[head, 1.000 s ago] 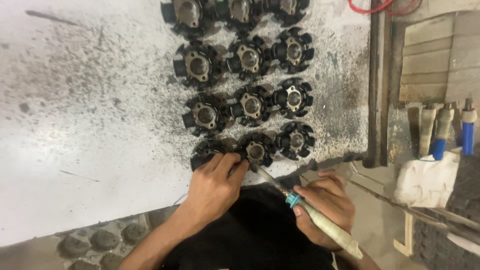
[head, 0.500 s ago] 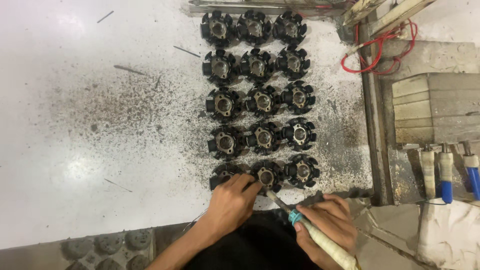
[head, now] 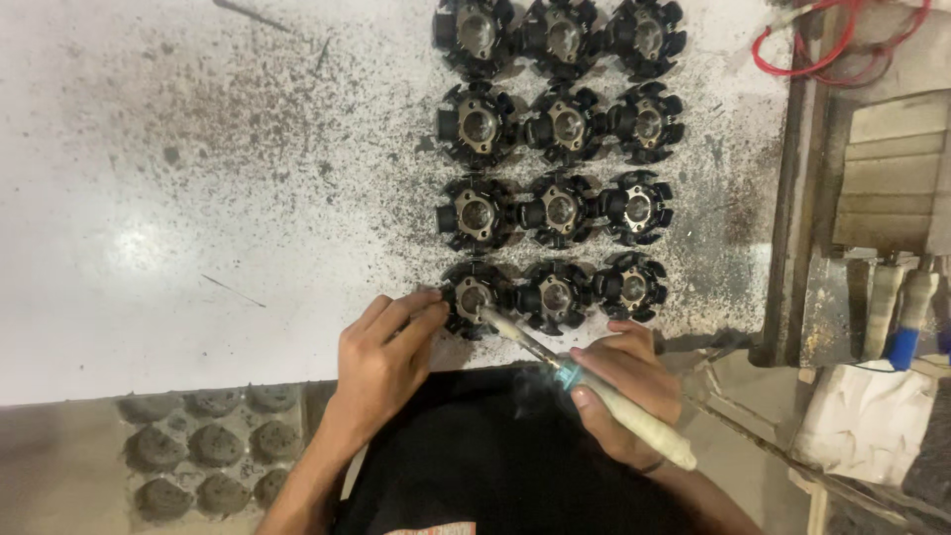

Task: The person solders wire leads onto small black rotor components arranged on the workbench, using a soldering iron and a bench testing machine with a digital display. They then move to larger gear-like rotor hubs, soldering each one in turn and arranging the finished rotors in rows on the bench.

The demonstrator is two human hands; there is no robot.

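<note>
Black round stator cores with brass-coloured centres lie in rows of three on a white table (head: 198, 218). My left hand (head: 381, 357) rests at the table's near edge, its fingers touching the nearest left core (head: 474, 297). My right hand (head: 624, 391) grips a soldering iron (head: 594, 391) with a pale wrapped handle. The iron's metal tip touches the centre of that same core. A faint wisp of smoke hangs near the iron's blue collar.
More cores (head: 561, 124) fill the rows farther away. Dark filings speckle the table around them. A wooden frame (head: 792, 198) and red wire (head: 832, 50) lie at the right. Blue-tipped tools (head: 906, 317) and a white cloth (head: 867, 421) sit lower right.
The view has swung so the cores sit higher and farther right. Both hands stay at the nearest row, with the iron's tip now on the left core.
</note>
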